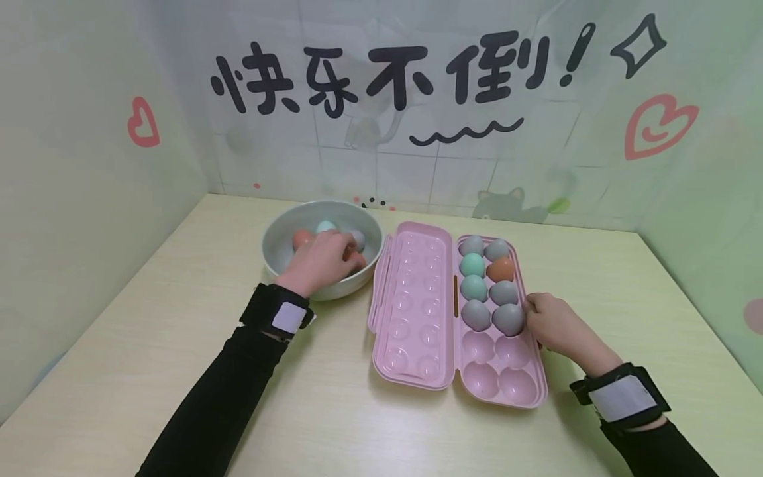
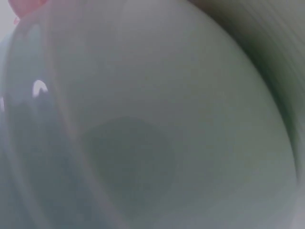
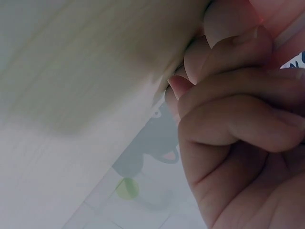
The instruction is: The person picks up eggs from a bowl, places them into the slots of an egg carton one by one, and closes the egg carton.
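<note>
My left hand (image 1: 322, 264) reaches over the near rim of a pale grey-green bowl (image 1: 280, 228), its fingers bent down inside. A brown egg (image 1: 302, 238), a pale blue-green egg (image 1: 326, 226) and a grey egg (image 1: 358, 240) show around it. I cannot tell whether the fingers hold an egg. To the right lies an opened pink egg carton (image 1: 415, 371), with grey, green and orange-brown eggs in its far cups. My right hand (image 1: 557, 326) grips the carton's right side with curled fingers, beside a grey egg (image 1: 508, 320).
The carton's lid (image 1: 416, 285) lies folded back toward the bowl. Bare pink cups (image 1: 517, 386) show at the carton's near end. Both stand on a light wooden table (image 1: 322, 411), backed by a printed curtain (image 1: 411, 172). The bowl's outer wall (image 2: 181, 95) fills most of the left wrist view.
</note>
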Demonstrator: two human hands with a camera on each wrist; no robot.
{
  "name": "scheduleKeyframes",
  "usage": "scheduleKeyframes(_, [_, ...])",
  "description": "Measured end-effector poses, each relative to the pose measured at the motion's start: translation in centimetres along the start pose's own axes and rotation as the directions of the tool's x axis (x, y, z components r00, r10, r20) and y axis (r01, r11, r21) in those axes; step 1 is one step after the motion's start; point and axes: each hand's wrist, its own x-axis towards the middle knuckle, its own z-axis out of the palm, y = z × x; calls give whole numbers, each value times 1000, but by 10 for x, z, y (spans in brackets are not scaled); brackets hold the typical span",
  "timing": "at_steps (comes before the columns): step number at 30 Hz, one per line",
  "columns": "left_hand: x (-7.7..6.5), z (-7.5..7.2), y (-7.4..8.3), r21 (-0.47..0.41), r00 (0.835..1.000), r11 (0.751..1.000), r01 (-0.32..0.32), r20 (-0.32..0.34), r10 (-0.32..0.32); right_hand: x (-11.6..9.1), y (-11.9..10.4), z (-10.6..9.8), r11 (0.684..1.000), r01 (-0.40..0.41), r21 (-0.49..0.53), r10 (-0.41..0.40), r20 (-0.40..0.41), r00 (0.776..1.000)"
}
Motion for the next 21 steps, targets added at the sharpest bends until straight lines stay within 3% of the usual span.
scheduleKeyframes(21, [1, 1, -4, -86, 999, 996, 31, 34, -28, 0, 2, 1, 1000, 4, -8, -4, -6, 1000])
